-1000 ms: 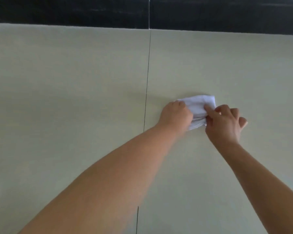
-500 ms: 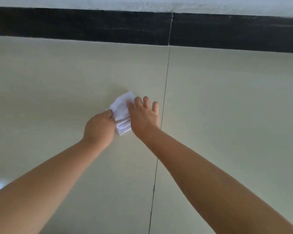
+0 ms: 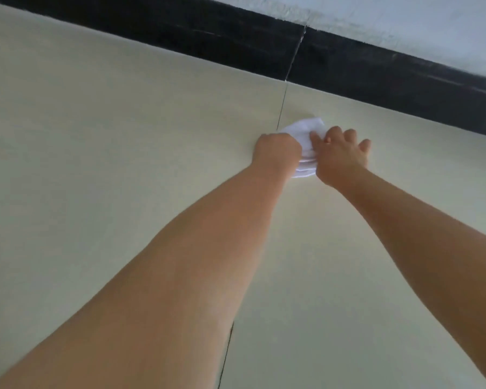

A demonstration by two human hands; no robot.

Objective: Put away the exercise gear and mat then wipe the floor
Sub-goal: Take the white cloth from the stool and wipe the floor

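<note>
**Head view: both hands press a white cloth to the floor near the skirting**

Head view shows a person wiping pale floor tiles [image 3: 124, 164]. The left hand [image 3: 277, 151] is clenched on the near-left edge of a folded white cloth [image 3: 306, 130]; the right hand [image 3: 338, 155] lies on its right side, fingers [image 3: 348, 134] spread and pressing down. The cloth sits just right of a dark tile joint [image 3: 281, 108] and near the black skirting [image 3: 236, 43] at the far wall [image 3: 432, 23].

No exercise gear or mat is in sight, so wiping is probably the last step.

Risks, as a judgement: the folded cloth could bunch or slip from under the flat right hand if the two hands push unevenly, and a long forward reach could run the knuckles into the skirting.

Most of the cloth is hidden under the hands. Whether it is damp, or whether the floor carries any dirt, cannot be made out. The person's body is out of frame.
</note>
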